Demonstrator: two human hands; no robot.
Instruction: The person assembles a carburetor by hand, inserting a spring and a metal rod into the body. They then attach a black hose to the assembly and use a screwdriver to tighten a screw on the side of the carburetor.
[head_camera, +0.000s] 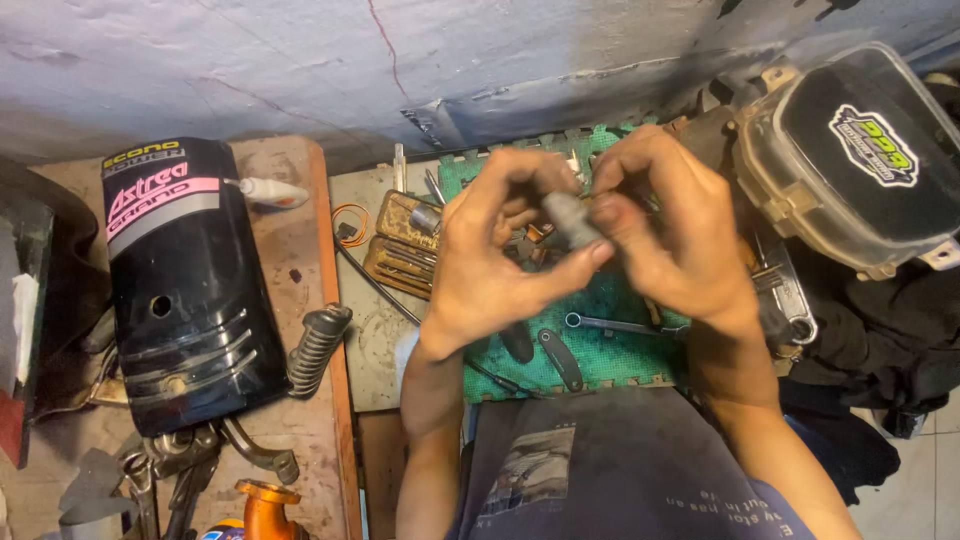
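Note:
Both my hands are raised together over a green foam mat (610, 350). My left hand (495, 250) and my right hand (670, 225) pinch a small grey cylindrical part (572, 218) between their fingertips, the left thumb under its lower end. On the mat below lie a ring spanner (605, 323) and two dark handled tools (558, 358). Part of the mat is hidden behind my hands.
A black plastic motorcycle cover (185, 290) lies on a wooden board at left, with a ribbed rubber footpeg (318, 345) beside it. A brown tool case (400, 245) sits left of the mat. A headlamp housing with clear lens (850, 160) rests at upper right. Metal parts and an orange piece (262, 505) lie at lower left.

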